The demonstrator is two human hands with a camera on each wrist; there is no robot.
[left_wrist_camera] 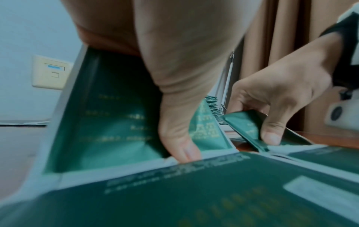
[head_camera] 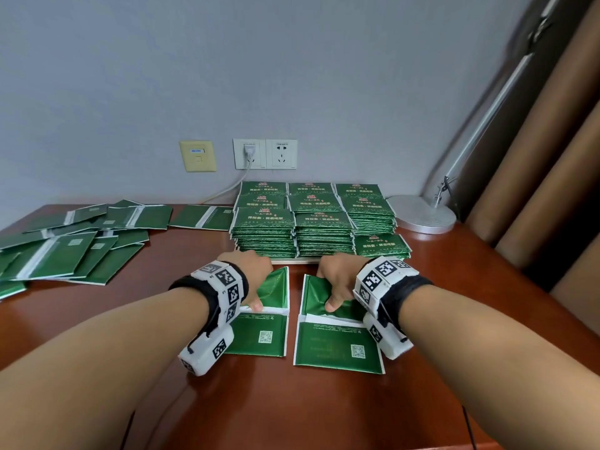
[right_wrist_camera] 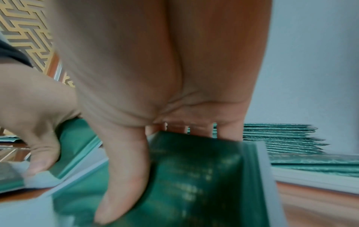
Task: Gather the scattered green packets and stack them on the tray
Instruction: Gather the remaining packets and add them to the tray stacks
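Two green packets lie side by side on the table before the tray. My left hand [head_camera: 256, 287] pinches the far half of the left packet [head_camera: 259, 336] and holds it raised at its white fold, thumb on the inside [left_wrist_camera: 180, 147]. My right hand [head_camera: 337, 284] grips the far half of the right packet [head_camera: 337, 349] the same way, thumb pressed on the green face [right_wrist_camera: 124, 192]. Just beyond my knuckles, the tray [head_camera: 292, 262] carries several stacks of green packets [head_camera: 311, 222]. Many scattered packets [head_camera: 74, 248] lie unfolded at the table's left.
A silver lamp base [head_camera: 422, 214] stands right of the tray, with brown curtains [head_camera: 552, 190] behind it. Wall sockets [head_camera: 264, 154] hold a plugged white cable running down behind the stacks. Bare brown table [head_camera: 292, 410] shows between my forearms.
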